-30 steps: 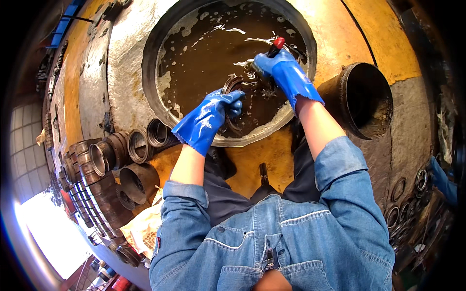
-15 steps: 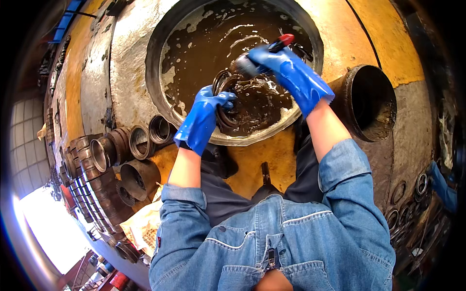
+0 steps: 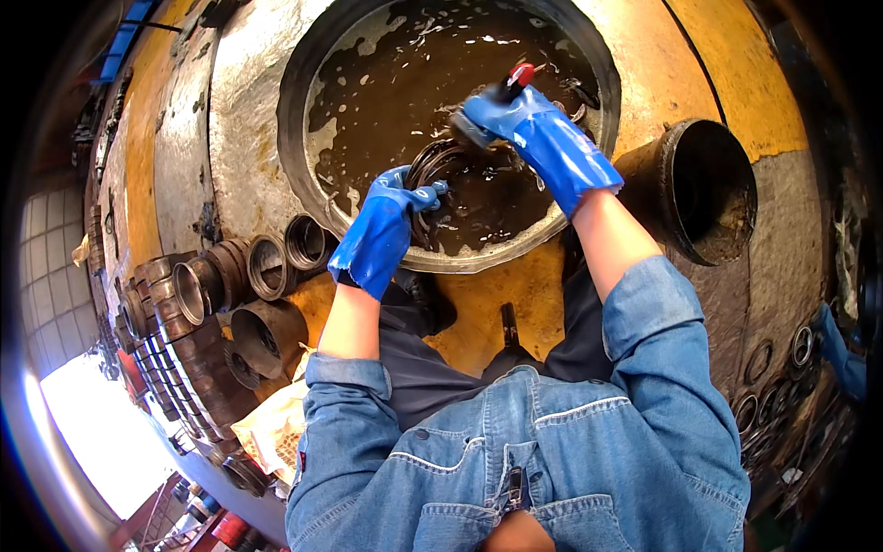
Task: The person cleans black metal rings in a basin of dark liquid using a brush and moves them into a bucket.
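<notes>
My left hand [image 3: 391, 210], in a blue rubber glove, grips a dark metal ring [image 3: 430, 164] at its left side. The ring stands tilted over the tub, its lower part in murky brown liquid [image 3: 386, 101]. Gloved the same way, my right hand [image 3: 529, 120] is closed around a brush [image 3: 475, 131] with a dark, red-tipped handle. The brush head is smeared by motion and hangs just above and right of the ring; I cannot tell whether they touch. A round dark tub [image 3: 292, 120] holds the liquid, with pale foam along its inner wall.
An open metal cylinder [image 3: 676, 193] lies on its side right of the tub. To the left are several dark rings and sleeves [image 3: 267, 267], a short cylinder [image 3: 269, 336] and a pale sack [image 3: 274, 428]. More rings [image 3: 800, 347] lie at the far right.
My right hand has shifted slightly left with the brush. The ring has tipped a little in my left hand, which stays nearly in place.
</notes>
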`<move>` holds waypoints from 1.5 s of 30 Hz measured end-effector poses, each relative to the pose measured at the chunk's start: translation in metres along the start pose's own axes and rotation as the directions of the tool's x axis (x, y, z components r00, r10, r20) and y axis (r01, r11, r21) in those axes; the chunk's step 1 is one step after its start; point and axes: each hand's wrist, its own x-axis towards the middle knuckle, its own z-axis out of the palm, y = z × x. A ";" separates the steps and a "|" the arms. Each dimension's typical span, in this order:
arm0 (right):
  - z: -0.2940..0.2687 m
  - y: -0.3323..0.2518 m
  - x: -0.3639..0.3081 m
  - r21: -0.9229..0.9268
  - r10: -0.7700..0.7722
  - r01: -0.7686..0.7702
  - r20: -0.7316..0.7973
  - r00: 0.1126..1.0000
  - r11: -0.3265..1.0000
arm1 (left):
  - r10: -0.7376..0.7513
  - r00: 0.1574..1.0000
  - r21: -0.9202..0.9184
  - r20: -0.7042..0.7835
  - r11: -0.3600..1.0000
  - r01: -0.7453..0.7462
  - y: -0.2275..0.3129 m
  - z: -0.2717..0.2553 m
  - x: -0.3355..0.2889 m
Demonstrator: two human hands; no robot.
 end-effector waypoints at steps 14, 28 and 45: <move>-0.002 0.011 -0.005 -0.231 0.155 -0.196 -0.185 0.970 0.953 | -0.022 0.999 0.211 0.035 0.977 0.014 0.002 0.000 0.008; -0.045 0.032 -0.035 0.049 0.045 -0.021 -0.551 0.833 0.999 | 0.135 0.973 0.000 0.185 0.991 -0.137 -0.016 0.030 0.031; 0.015 0.004 0.005 -0.089 -0.005 0.020 0.164 0.987 0.996 | 0.107 0.992 0.034 0.062 0.993 -0.109 -0.014 -0.013 0.019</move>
